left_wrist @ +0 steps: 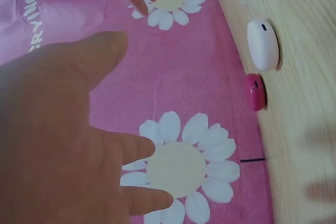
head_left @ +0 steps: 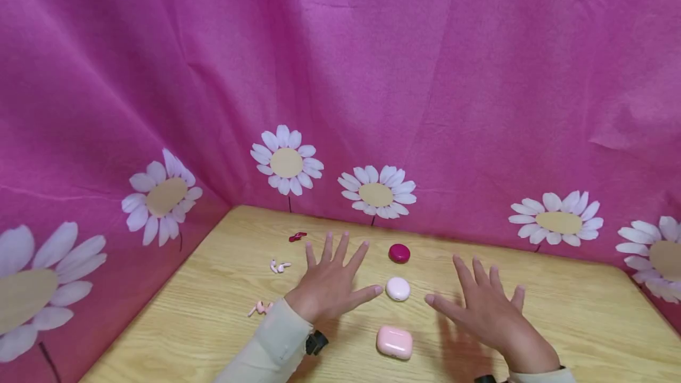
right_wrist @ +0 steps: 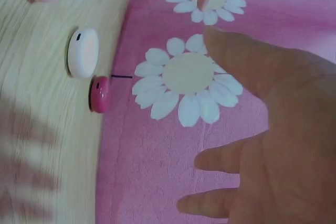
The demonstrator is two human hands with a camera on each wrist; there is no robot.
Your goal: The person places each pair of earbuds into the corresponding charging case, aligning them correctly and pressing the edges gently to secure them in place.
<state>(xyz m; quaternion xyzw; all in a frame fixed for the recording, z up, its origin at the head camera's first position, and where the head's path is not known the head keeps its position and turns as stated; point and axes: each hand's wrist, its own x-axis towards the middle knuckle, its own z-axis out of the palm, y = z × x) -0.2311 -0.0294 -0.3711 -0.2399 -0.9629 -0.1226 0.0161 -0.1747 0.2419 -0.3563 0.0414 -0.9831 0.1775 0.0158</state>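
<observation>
Glossy white round case [head_left: 398, 289] is on the pale wood-grain tabletop [head_left: 590, 294]. Left hand [head_left: 328, 289] is left of it, right hand [head_left: 486, 315] right of it, both raised off the table, fingers straight and spread wide, holding nothing. Key relation: white case lies in the gap between hands, left looks nearer; near-round, no clear long axis. Beyond it: glossy crimson round case [head_left: 399, 253]. On the person's side of it: glossy pale-pink rounded-rectangle case [head_left: 395, 343], long axis roughly left-right. Left of it, past the left hand and pale sleeve [head_left: 273, 338]: small crimson earbuds [head_left: 295, 237], small white earbuds [head_left: 282, 268], small pale-pink earbuds [head_left: 260, 307].
</observation>
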